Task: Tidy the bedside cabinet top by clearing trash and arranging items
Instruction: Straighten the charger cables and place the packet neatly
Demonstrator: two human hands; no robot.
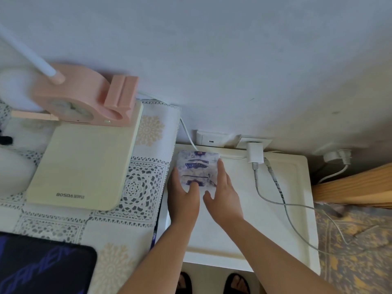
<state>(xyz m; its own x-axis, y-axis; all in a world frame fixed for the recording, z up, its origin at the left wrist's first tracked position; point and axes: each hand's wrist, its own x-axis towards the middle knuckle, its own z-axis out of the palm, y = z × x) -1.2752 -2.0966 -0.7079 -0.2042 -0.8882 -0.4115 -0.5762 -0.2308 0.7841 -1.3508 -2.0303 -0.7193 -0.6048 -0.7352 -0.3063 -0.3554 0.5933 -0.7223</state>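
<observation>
A soft pack of tissues (198,167), white with blue print, lies at the back left corner of the white bedside cabinet top (237,225). My left hand (183,196) presses against its left side with the thumb on top. My right hand (222,192) rests flat against its right edge, fingers stretched toward the wall. Both hands hold the pack between them on the cabinet.
A white charger (254,153) sits in the wall socket, and its cables (273,187) trail over the cabinet's right part toward the bed (352,247). To the left stands a table with a lace cloth (144,179), a cream lamp base (84,164) and a pink holder (84,98).
</observation>
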